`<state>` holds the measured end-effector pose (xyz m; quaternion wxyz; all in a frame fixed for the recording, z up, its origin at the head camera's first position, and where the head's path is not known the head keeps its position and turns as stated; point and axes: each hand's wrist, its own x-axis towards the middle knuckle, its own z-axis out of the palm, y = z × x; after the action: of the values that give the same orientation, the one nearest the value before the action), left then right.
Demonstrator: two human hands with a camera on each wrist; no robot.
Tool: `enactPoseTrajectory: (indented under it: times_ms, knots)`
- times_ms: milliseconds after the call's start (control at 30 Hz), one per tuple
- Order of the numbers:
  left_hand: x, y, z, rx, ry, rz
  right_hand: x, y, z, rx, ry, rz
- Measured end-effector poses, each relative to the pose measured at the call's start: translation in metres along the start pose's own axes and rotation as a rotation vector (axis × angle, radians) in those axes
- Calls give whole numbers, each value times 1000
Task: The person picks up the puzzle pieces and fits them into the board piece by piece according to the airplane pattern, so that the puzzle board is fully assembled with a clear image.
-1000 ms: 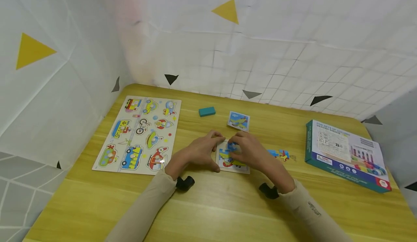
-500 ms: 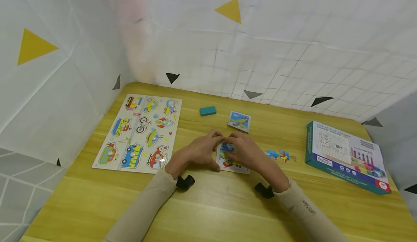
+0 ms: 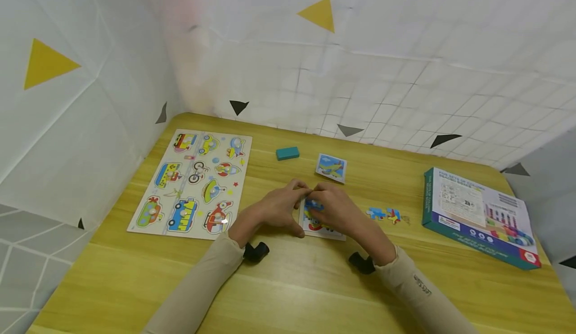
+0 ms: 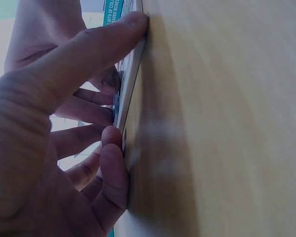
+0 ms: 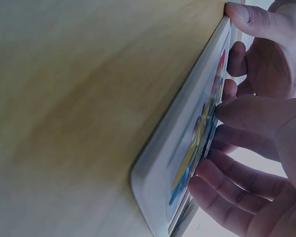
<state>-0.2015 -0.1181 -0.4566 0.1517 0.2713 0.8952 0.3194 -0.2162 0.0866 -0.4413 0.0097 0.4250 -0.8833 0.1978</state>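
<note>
My left hand (image 3: 282,209) braces the left side of a small wooden jigsaw board (image 3: 333,236), its thumb at the near corner and bent fingers at the far side. The left wrist view shows the thumb (image 4: 113,37) against the board's edge. From above, my right hand (image 3: 338,206) reaches onto the board, with thumb and fingertips on a blue jigsaw piece (image 3: 314,206). In the right wrist view its fingertips touch the colourful pieces (image 5: 197,138) lying inside the frame. The right hand hides much of the picture.
Loose jigsaw pieces (image 3: 384,214) lie right of the board. Behind it are a plane picture card (image 3: 330,168) and a teal block (image 3: 287,153). A vehicle peg puzzle (image 3: 193,184) lies at left, a bead-set box (image 3: 481,216) at right. White sheeting (image 3: 378,74) encloses the table.
My right hand has shifted slightly left across the board, toward the left hand, and now covers more of the blue pieces. The left hand stays at the board's left edge.
</note>
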Motion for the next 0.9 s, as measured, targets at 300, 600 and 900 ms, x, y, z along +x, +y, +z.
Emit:
enactPoseTrajectory:
  times_ms: [300, 600, 900]
  knots:
    - [1, -1, 0, -1, -4, 0, 0, -1, 0, -13, -8, 8]
    - [1, -1, 0, -3, -5, -1, 1, -1, 0, -37, -14, 22]
    - [1, 0, 0, 1, -9, -8, 2, 1, 1, -28, -9, 2]
